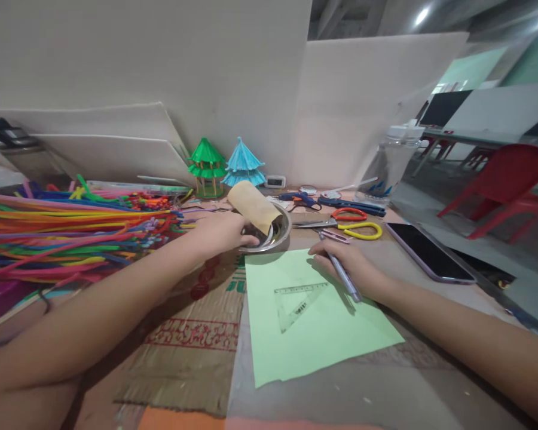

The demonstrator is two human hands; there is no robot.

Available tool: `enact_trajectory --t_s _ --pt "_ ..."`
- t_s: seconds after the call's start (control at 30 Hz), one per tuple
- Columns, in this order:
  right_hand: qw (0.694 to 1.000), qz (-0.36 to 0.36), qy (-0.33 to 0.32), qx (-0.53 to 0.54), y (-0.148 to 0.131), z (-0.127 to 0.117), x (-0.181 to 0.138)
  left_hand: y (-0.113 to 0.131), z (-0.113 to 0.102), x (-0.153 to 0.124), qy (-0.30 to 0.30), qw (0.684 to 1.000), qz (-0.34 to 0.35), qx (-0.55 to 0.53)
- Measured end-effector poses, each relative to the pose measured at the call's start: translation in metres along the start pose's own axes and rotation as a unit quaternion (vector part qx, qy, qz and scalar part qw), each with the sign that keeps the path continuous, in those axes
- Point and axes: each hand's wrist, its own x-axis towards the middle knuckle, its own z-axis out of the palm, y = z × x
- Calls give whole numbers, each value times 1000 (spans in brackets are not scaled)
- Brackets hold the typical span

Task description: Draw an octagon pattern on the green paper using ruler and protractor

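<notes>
Across the bench [372, 382] in front of us, a broad heap of coloured pipe cleaners [72, 236] spreads beyond our left forearm. The green sheet [332, 340] lies before us, its far right part under our right hand [354, 266], with a flattened piece of cardboard [192, 364] along its left side. That hand is loosely curled, the fingers bent around a pen. Our left hand [222, 234] reaches to the metal bowl [286, 230] just beyond the sheet's far edge; its fingers are partly curled at the near left of the rim, but we cannot tell whether they grip anything there. Scissors [375, 230] lie beyond our right hand. The paper tube [253, 204] leans in the bowl, tilted, right by our left fingertips. A clear set square [301, 288] lies on the sheet, nearer us than both hands. The pen [346, 278] slants across our right hand, one end towards us.
</notes>
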Motion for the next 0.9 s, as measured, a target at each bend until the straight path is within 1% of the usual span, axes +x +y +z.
enact_trajectory --t_s 0.13,0.23,0.3,0.43,0.53,0.6,0.67,0.73,0.8,0.83,0.9 --pt "1000 8 -12 -2 -2 -2 0 3 4 9 -26 999 -17 -19" --pt "1000 20 -18 -5 -4 -3 -1 3 -2 1 -12 999 -12 -30" --pt "1000 24 -18 -3 -5 -3 -1 3 -10 -12 27 999 -7 -33" --pt "999 21 -21 12 -8 -4 1 3 -33 -50 136 990 -13 -40" --pt "999 20 -18 27 -12 -7 2 12 -44 -74 223 971 16 -81" --pt "999 23 -8 34 -19 -11 4 23 -41 -81 254 957 59 -126" --pt "999 27 4 40 -30 -18 6 38 -30 -78 246 948 116 -168" --pt "998 29 10 49 -44 -23 8 55 -14 -66 197 945 178 -190" --pt "997 33 -2 74 -59 -26 9 71 2 -50 153 941 220 -207" --pt "993 45 -13 112 -66 -25 9 79 9 -43 137 938 237 -215" --pt "978 75 -32 190 -74 -21 8 91 17 -33 122 931 257 -230"
